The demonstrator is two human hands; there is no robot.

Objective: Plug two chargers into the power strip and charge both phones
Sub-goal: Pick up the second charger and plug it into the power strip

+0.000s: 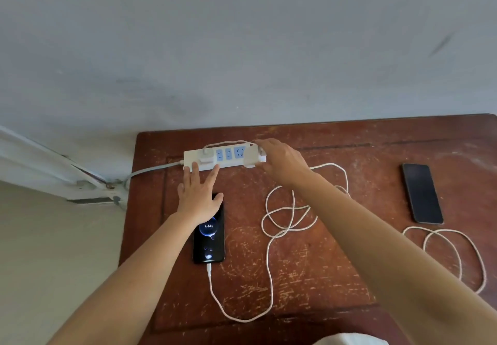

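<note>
A white power strip [228, 164] with blue sockets lies at the back of the table. One white charger [205, 156] is plugged in at its left end. Its cable [269, 264] runs to a lit phone [209, 245] showing 44%. My left hand [199, 194] lies flat with fingers spread, fingertips against the strip's front edge, palm over the phone's top. My right hand [279, 160] grips a second white charger [250, 158] at the strip's right end. A dark phone [422, 194] lies far right, with a loose white cable [454, 253] below it.
The worn red-brown table [336, 277] stands against a grey wall. The strip's grey cord [150, 170] runs off the left edge toward a white pipe fitting. Something white shows at the bottom edge [349, 340].
</note>
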